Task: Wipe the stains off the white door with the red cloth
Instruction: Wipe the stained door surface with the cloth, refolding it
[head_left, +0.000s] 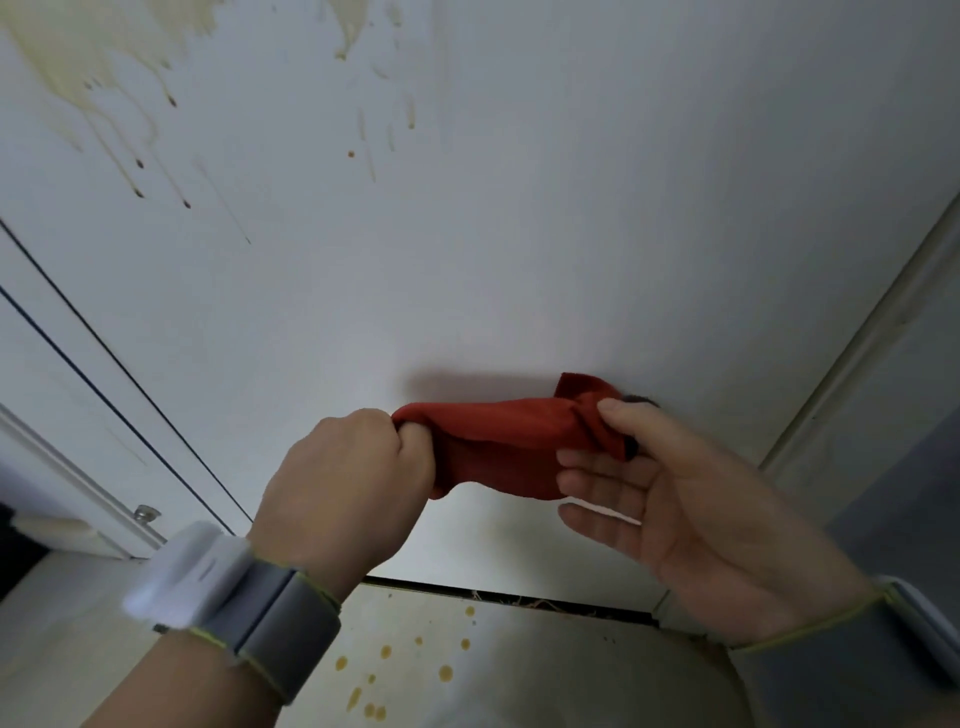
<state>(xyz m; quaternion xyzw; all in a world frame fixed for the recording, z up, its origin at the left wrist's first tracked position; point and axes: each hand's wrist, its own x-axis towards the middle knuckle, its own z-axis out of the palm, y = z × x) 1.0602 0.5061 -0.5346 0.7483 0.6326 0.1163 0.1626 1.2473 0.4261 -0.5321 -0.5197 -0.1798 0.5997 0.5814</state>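
Observation:
The white door (519, 234) fills most of the view. Yellowish-brown stains (104, 88) with long drip trails cover its upper left, and smaller streaks (374, 135) run down near the top middle. The red cloth (509, 436) is stretched between both hands in front of the door's lower part. My left hand (353, 478) grips the cloth's left end in a fist. My right hand (675, 499) pinches the bunched right end between thumb and fingers, palm turned up. Both wrists wear grey bands.
The door frame (852, 353) runs diagonally at the right, and another white panel (62, 395) with a small metal stud (147, 513) stands at the left. Brown drops (447, 673) spot the pale floor (519, 675) below the door's bottom edge.

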